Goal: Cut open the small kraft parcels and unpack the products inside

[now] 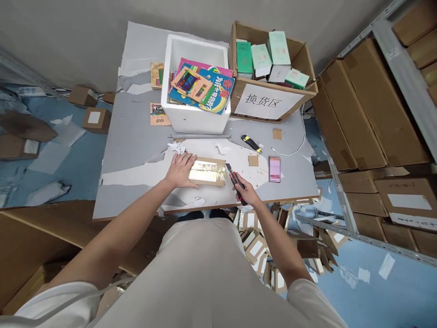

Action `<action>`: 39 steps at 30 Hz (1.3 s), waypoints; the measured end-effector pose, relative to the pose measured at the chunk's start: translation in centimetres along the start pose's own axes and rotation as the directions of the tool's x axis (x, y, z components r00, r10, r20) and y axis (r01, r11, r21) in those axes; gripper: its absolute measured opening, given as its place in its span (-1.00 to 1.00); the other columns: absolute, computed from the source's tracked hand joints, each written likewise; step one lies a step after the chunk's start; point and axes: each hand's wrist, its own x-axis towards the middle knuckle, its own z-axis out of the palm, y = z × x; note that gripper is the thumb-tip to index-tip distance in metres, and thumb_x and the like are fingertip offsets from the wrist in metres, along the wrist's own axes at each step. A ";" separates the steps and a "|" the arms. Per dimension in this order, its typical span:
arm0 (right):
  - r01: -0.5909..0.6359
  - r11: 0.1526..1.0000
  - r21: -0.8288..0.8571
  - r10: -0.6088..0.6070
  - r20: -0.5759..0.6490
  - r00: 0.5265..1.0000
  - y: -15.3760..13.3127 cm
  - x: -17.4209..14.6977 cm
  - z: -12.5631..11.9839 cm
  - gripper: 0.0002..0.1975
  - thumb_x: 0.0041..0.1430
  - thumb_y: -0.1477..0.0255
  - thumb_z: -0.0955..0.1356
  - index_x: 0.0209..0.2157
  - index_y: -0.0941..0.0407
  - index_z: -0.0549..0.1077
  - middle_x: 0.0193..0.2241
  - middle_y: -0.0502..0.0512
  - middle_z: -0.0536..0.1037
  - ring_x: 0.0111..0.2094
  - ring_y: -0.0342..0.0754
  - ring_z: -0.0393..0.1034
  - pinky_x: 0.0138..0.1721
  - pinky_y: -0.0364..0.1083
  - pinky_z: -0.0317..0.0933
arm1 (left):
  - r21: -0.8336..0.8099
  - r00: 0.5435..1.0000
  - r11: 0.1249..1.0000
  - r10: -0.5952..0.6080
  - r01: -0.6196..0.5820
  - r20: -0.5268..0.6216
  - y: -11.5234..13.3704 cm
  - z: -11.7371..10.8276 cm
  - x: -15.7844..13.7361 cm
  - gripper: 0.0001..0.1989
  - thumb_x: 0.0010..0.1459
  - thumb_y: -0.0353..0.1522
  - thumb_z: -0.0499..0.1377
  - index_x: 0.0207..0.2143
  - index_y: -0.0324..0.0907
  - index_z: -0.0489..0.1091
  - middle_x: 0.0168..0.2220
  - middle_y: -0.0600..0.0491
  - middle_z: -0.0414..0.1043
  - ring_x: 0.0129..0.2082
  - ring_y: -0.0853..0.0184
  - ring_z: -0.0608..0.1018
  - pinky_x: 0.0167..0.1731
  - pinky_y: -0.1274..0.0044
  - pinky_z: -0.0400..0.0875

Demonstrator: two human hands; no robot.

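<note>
A small cardboard box [208, 172] with shiny clear tape along its top lies on the table in front of me. My left hand [180, 171] rests on the box's left end with its fingers spread, pressing it against the tabletop. In my right hand [246, 190] is a black and red utility knife [235, 181], the fingers wrapped round its handle. Its tip points up and left, close to the box's right end; whether it touches the cardboard I cannot tell.
Behind the box stand a white foam box [196, 120] of booklets and a carton [273, 102] holding green-and-white boxes. A yellow-black cutter [251, 143], a phone [274, 169], a white cable [294, 153] and cardboard scraps [253, 161] lie rightward. Shelving [344, 200] flanks the table.
</note>
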 end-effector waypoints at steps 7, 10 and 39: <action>-0.042 0.998 -0.055 0.044 0.053 0.998 -0.4 -0.4 -0.6 -0.31 0.23 0.21 0.26 0.34 -0.08 -0.04 -0.35 -0.03 0.47 -0.64 -0.27 0.32 -0.64 -0.20 0.32 | -0.039 0.999 0.999 0.022 -0.023 -0.038 -0.4 0.4 0.0 0.26 -0.34 0.22 0.21 0.30 -0.35 0.00 0.22 -0.34 0.13 0.25 -0.22 0.11 0.26 0.02 -0.27; -0.047 0.990 -0.131 0.048 0.010 0.999 -0.7 -0.9 -0.1 -0.34 0.24 0.23 0.24 0.33 -0.07 -0.02 -0.34 -0.02 0.46 -0.64 -0.27 0.32 -0.64 -0.19 0.34 | -0.041 0.999 0.999 0.013 -0.015 -0.046 -0.3 0.4 0.0 0.24 -0.34 0.21 0.22 0.29 -0.34 0.01 0.22 -0.34 0.13 0.25 -0.21 0.13 0.26 0.03 -0.26; -0.118 0.864 -0.490 0.147 0.021 0.989 -4.7 -3.1 0.7 -0.40 0.28 0.45 0.22 0.33 0.01 0.03 -0.49 -0.03 0.45 -0.72 -0.26 0.28 -0.66 -0.23 0.26 | -0.086 0.996 0.996 -0.021 0.014 -0.089 0.3 0.5 -0.1 0.15 -0.33 0.10 0.28 0.27 -0.26 0.04 0.16 -0.30 0.17 0.18 -0.16 0.18 0.23 0.05 -0.20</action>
